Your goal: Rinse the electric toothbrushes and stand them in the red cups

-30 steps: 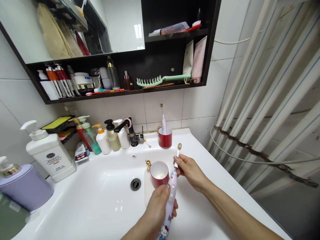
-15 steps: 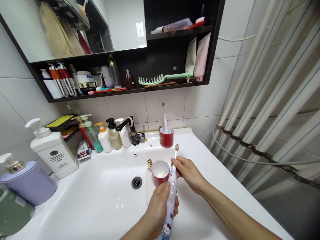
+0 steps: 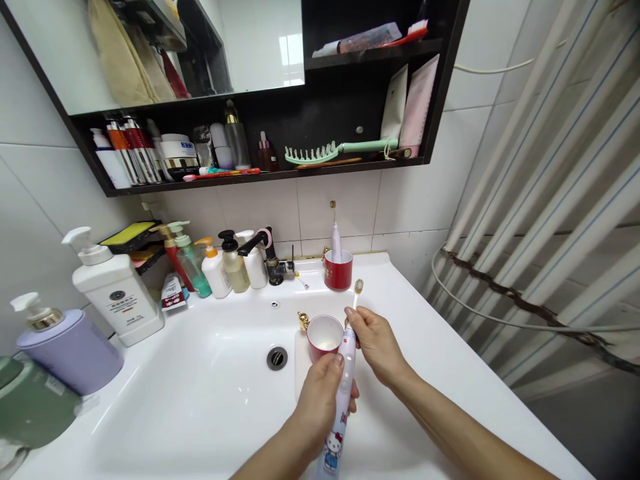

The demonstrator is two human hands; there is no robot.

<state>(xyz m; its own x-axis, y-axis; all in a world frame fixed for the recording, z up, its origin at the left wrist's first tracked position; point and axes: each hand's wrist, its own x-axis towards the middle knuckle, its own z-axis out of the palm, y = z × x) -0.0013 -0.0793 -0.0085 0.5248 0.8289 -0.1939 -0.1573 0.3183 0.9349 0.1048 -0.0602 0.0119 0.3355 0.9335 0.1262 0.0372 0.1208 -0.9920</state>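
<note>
A pale electric toothbrush (image 3: pixel 345 373) with a cartoon cat on its lower handle slants upward over the sink's right side. My left hand (image 3: pixel 323 393) is wrapped round its handle. At the brush neck, just below the head, my right hand (image 3: pixel 375 340) pinches with thumb and fingers. The brush head (image 3: pixel 359 287) points up and is uncovered. Behind my left hand stands a red cup (image 3: pixel 324 335) with a white inside and a gold handle, partly hidden by the toothbrush. Another red cup (image 3: pixel 339 272) at the back rim holds a second, upright toothbrush (image 3: pixel 337 240).
The white sink (image 3: pixel 200 387) has a dark drain (image 3: pixel 277 359) and a black faucet (image 3: pixel 273 263). Pump bottles (image 3: pixel 120 297) line its left and back edges. A dark shelf cabinet (image 3: pixel 325 113) hangs above; pale pipes (image 3: pixel 550 200) run along the right.
The whole view has shifted slightly, so the sink and shelf items sit a little further right. Both hands keep their hold on the toothbrush, nearly unchanged.
</note>
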